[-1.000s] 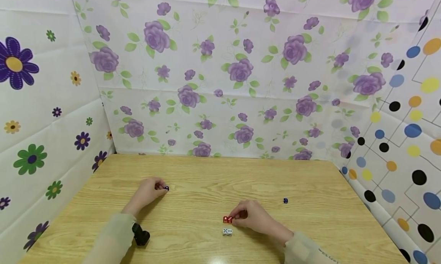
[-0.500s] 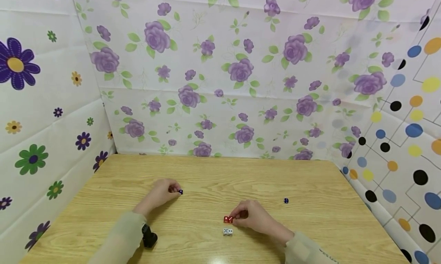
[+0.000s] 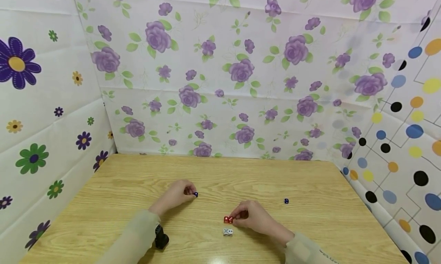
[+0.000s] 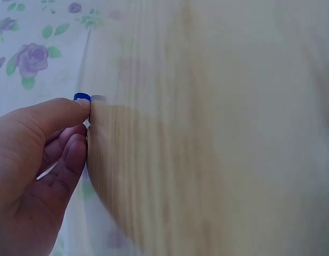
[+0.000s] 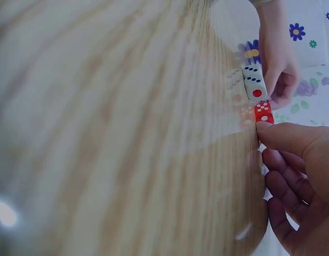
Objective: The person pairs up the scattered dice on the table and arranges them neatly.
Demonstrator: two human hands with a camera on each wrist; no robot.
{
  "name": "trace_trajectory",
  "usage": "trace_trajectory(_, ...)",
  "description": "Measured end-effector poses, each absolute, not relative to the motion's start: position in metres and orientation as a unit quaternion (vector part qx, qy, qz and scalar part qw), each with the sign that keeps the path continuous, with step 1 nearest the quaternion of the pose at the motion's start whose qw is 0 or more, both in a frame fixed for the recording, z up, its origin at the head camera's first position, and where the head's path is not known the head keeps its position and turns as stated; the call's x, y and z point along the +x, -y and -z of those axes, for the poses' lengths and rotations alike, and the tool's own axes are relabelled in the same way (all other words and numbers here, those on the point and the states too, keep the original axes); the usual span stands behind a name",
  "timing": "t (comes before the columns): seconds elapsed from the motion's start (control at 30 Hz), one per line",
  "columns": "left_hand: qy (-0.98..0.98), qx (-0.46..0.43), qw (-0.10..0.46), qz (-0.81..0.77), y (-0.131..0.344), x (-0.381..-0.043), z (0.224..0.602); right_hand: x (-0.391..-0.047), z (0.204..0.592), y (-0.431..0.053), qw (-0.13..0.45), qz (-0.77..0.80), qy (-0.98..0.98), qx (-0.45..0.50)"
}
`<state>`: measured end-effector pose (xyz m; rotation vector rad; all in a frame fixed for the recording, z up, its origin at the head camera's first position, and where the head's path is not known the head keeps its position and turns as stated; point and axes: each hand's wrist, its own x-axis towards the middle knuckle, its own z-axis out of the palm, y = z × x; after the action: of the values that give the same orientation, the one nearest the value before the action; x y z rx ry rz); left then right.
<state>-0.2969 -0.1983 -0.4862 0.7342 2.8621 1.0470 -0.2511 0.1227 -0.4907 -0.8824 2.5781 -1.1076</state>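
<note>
A small dark blue die (image 3: 195, 194) is pinched between the thumb and fingers of my left hand (image 3: 179, 192), left of the table's middle. The left wrist view shows the blue die (image 4: 82, 96) mostly covered by the thumb. Two red dice (image 3: 226, 219) sit side by side nearer the front. My right hand (image 3: 253, 217) pinches the right-hand red die from its right side; in the right wrist view its thumb tip lies against the red (image 5: 264, 112). Two white dice (image 3: 228, 232) stand side by side just in front of the red pair.
Another blue die (image 3: 286, 201) lies alone on the wooden table (image 3: 241, 176), right of my right hand. A black device (image 3: 160, 238) is strapped at my left wrist. Patterned cloths (image 3: 220, 118) rise behind the table and along both sides.
My left hand has moved right and slightly nearer, carrying the blue die toward the table's middle. The right hand and the red and white dice have stayed where they were.
</note>
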Motion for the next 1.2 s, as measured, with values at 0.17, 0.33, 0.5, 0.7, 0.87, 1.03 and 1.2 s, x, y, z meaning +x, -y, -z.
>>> trace_trajectory(0.17, -0.915, 0.241, 0.004, -0.324, 0.183, -0.297, 0.488, -0.251, 0.491, -0.123, 0.099, 0.376, -0.871, -0.299)
trace_trajectory(0.33, -0.916, 0.25, 0.0, -0.315, 0.172, -0.295, 0.488, -0.25, 0.49, -0.122, 0.095, 0.378, -0.87, -0.301)
trace_trajectory(0.5, -0.904, 0.274, 0.005, -0.329, 0.158, -0.291, 0.487, -0.25, 0.49, -0.123, 0.093, 0.38, -0.868, -0.304)
trace_trajectory(0.7, -0.898, 0.282, 0.012, -0.338, 0.143, -0.286, 0.488, -0.25, 0.489, -0.122, 0.096, 0.381, -0.869, -0.3)
trace_trajectory(0.87, -0.893, 0.293, 0.022, -0.339, 0.131, -0.28, 0.486, -0.25, 0.488, -0.121, 0.098, 0.382, -0.868, -0.301)
trace_trajectory(1.03, -0.889, 0.305, 0.023, -0.34, 0.123, -0.275, 0.486, -0.251, 0.489, -0.121, 0.097, 0.381, -0.869, -0.3)
trace_trajectory(1.2, -0.884, 0.309, 0.033, -0.348, 0.117, -0.271, 0.486, -0.249, 0.489, -0.122, 0.093, 0.378, -0.871, -0.3)
